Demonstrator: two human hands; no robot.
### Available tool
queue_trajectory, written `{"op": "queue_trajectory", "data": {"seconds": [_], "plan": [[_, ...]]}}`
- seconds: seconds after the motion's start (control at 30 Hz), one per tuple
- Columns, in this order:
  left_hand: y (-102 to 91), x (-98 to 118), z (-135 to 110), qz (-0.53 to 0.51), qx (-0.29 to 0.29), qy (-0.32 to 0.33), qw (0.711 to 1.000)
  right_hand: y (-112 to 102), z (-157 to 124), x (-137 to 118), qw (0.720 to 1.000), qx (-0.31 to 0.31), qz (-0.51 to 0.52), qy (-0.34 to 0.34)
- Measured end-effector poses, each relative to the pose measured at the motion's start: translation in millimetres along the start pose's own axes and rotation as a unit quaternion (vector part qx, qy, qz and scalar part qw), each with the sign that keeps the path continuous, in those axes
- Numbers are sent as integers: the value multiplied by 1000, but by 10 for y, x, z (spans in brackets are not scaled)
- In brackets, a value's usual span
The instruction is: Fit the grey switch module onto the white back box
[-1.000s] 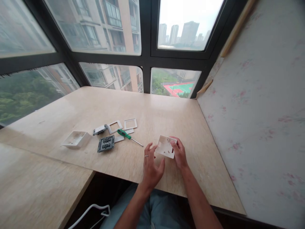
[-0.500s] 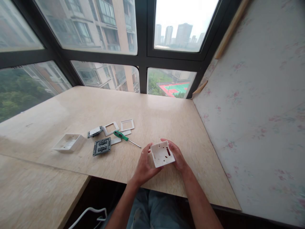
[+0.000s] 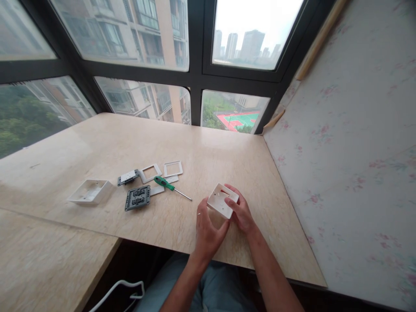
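A white plastic wall box [image 3: 222, 200], open side tilted up and away, is held between both my hands just above the marble-look table [image 3: 208, 143]. My left hand [image 3: 208, 229] cups its near-left corner with fingers curled against it; a ring shows on one finger. My right hand [image 3: 240, 210] grips its right side, thumb on the rim. Both hands are closed on the box.
To the left lie a green-handled screwdriver [image 3: 165, 184], a dark switch module [image 3: 138, 197], a second module with a white rocker [image 3: 128, 177], two white square frames [image 3: 150, 172] [image 3: 173, 168] and another white wall box [image 3: 90, 191]. A floral wall [image 3: 341, 143] stands at right, windows behind.
The box has been tilted and turned in my hands, from open side facing me to its side wall facing me. My left hand closed onto it a second ago and has shifted under it.
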State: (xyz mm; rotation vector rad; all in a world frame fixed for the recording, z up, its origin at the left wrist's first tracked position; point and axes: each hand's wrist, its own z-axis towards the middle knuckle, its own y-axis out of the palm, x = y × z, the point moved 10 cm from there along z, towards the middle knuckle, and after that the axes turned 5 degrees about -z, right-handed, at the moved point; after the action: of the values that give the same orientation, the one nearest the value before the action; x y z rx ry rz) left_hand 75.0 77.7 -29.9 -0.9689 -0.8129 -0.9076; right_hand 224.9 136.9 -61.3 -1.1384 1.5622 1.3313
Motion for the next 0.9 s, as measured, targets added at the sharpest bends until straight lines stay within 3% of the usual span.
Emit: {"op": "queue_trajectory", "data": {"seconds": [0.17, 0.33, 0.53, 0.7, 0.9], "plan": [[30, -43, -59, 3, -89, 2, 996, -73, 2, -108, 999, 34, 6, -22], [32, -106, 23, -28, -125, 10, 992, -21, -19, -99, 1000, 12, -18, -14], [73, -86, 130, -49, -207, 41, 976, 56, -34, -67, 997, -18, -71, -19], [70, -124, 150, -38, -225, 39, 973, 69, -24, -102, 990, -22, -133, -48], [62, -208, 174, -22, -218, 20, 976, -61, 4, -159, 977, 38, -189, -89]]}}
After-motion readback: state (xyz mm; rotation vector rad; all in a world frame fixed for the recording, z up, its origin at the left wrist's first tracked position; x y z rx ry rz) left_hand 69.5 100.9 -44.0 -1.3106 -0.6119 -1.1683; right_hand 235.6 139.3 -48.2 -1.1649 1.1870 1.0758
